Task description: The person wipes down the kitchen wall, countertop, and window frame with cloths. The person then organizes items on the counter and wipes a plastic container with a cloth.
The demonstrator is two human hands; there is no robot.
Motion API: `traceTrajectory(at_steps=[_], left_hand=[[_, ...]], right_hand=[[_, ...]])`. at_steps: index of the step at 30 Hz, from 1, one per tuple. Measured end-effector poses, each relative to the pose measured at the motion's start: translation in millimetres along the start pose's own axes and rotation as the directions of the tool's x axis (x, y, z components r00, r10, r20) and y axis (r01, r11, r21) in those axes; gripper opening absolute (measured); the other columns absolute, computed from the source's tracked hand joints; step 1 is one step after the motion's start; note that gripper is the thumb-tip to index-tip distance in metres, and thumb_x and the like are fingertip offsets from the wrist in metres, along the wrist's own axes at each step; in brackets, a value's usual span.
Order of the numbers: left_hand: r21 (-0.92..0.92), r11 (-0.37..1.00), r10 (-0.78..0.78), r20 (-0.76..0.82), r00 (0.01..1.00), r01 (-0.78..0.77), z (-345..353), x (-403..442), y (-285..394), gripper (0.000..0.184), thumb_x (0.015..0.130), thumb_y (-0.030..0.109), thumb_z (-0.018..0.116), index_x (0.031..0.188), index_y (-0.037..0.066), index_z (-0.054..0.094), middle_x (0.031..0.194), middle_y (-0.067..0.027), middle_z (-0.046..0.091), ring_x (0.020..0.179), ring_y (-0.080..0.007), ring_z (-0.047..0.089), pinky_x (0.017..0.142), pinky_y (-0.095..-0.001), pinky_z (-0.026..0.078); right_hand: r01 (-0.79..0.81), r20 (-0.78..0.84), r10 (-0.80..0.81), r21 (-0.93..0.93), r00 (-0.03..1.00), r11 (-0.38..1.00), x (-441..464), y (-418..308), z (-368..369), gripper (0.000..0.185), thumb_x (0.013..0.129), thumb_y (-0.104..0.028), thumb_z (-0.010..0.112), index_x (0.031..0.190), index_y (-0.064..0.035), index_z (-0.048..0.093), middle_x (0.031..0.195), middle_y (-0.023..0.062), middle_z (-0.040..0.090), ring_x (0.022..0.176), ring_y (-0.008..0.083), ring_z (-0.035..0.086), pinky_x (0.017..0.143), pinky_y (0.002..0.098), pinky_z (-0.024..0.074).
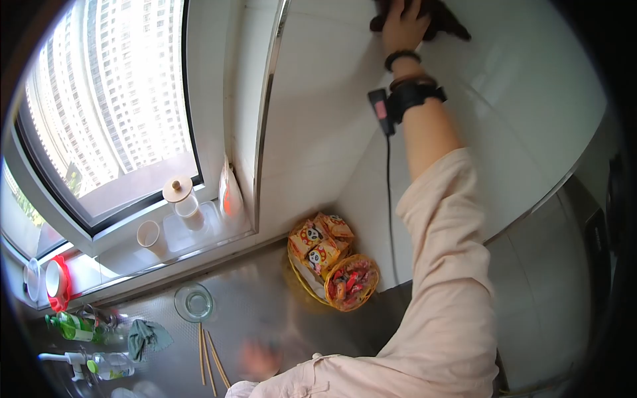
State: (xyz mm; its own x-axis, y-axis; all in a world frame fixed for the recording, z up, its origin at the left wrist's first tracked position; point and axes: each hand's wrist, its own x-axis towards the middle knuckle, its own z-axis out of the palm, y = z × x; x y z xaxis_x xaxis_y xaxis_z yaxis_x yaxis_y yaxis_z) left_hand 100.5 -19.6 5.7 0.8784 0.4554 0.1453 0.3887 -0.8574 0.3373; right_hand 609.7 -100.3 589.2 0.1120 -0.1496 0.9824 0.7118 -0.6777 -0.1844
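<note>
My right hand (403,28) is stretched up at the top of the view, pressing a dark brown cloth (443,20) against the white tiled wall (524,86). Part of the cloth hangs out beside the hand, and the fingertips run toward the frame's upper edge. Low in the view, over the metal counter (232,275), my left hand (261,358) is a blur, and its fingers cannot be made out. Closest to it lie several wooden chopsticks (211,358), with a glass bowl (194,303) behind them.
In the corner stand yellow baskets with panda-printed snack packets (318,242) and red-wrapped pieces (352,282). Cups (151,237) and a wooden-lidded jar (179,192) line the windowsill. Bottles (76,326) and a grey-green cloth (147,338) are at left. A black cable (390,205) hangs from my right wrist.
</note>
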Motion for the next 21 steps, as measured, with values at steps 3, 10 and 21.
traceTrajectory(at_steps=[3, 10, 21], left_hand=[[-0.097, 0.994, -0.038, 0.081, 0.996, 0.045, 0.2, -0.6, 1.9, 0.053, 0.069, 0.036, 0.054, 0.118, 0.015, 0.051, 0.135, -0.0194, 0.030, 0.126, -0.0384, 0.024, 0.099, -0.0573, 0.016], [-0.096, 0.992, -0.077, 0.068, 0.995, 0.083, 0.4, 5.9, 1.4, 0.053, 0.070, 0.036, 0.053, 0.118, 0.014, 0.050, 0.134, -0.0188, 0.033, 0.125, -0.0384, 0.025, 0.098, -0.0575, 0.019], [-0.027, 0.999, -0.031, -0.036, 0.999, 0.030, 37.6, -9.1, -11.5, 0.050, 0.072, 0.034, 0.053, 0.118, 0.016, 0.051, 0.135, -0.0161, 0.033, 0.126, -0.0356, 0.026, 0.099, -0.0557, 0.019]], right_hand=[[-0.126, -0.048, 0.125, -0.031, 0.991, 0.992, -90.2, 35.5, 3.6, 0.058, 0.091, -0.043, 0.033, 0.137, -0.0098, 0.023, 0.131, 0.0379, 0.022, 0.121, 0.0498, 0.024, 0.102, 0.0487, 0.0206], [-0.697, 0.270, 0.696, -0.110, 0.665, 0.708, -421.6, 51.9, -18.5, 0.071, 0.080, -0.020, 0.045, 0.139, -0.0043, 0.008, 0.134, 0.0355, 0.016, 0.122, 0.0482, 0.021, 0.103, 0.0477, 0.0190], [0.273, 0.277, -0.307, 0.154, 0.910, 0.950, -89.3, -73.9, 1.8, 0.065, 0.084, -0.034, 0.042, 0.136, -0.0020, 0.021, 0.133, 0.0364, 0.020, 0.124, 0.0508, 0.017, 0.102, 0.0540, 0.0147]])
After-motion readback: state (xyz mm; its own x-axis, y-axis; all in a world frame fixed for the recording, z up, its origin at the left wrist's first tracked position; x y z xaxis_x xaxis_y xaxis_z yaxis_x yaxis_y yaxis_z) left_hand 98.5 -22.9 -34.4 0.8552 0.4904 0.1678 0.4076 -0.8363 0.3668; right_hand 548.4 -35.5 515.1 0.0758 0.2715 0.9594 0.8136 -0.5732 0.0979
